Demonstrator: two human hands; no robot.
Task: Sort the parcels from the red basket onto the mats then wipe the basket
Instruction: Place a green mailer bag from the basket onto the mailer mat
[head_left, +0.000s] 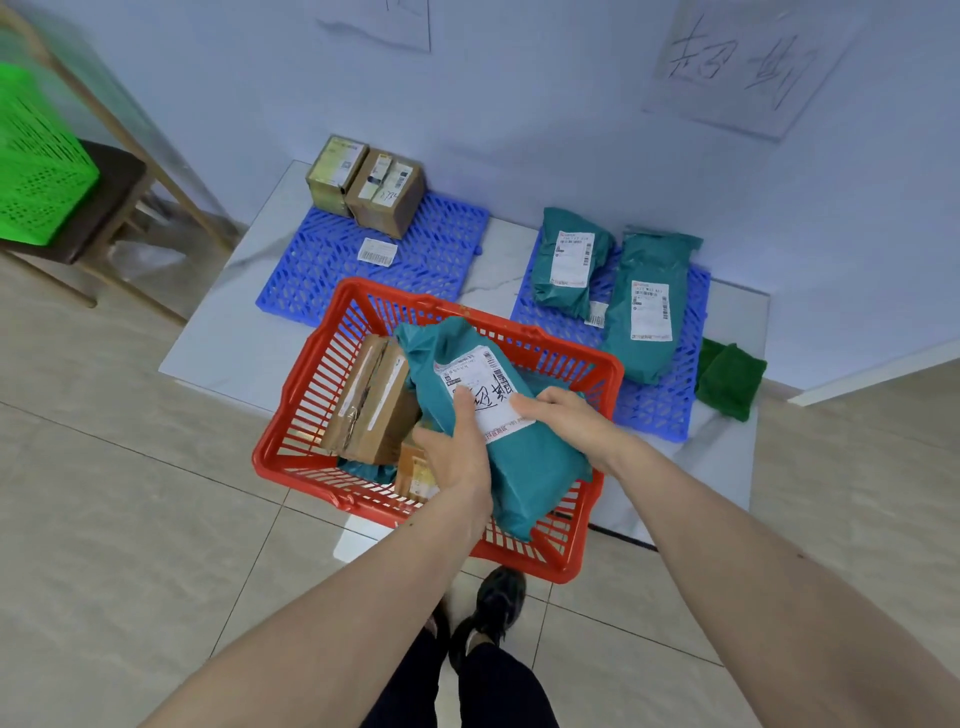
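A red basket (332, 358) stands on a low white platform. Above it I hold a teal bag parcel (524, 467) with a white label, tilted. My left hand (457, 452) grips its left side and my right hand (566, 415) grips its right side, thumb on the label. A brown cardboard box (371, 400) and a smaller box (413, 470) lie in the basket. The left blue mat (431, 254) carries two cardboard boxes (366, 184). The right blue mat (660, 400) carries two teal bag parcels (644, 306).
A folded green cloth (730, 379) lies at the right mat's edge. A loose barcode label (377, 252) rests on the left mat. A green basket (36, 166) sits on a stool at far left. Handwritten paper signs hang on the wall. My shoes are below the basket.
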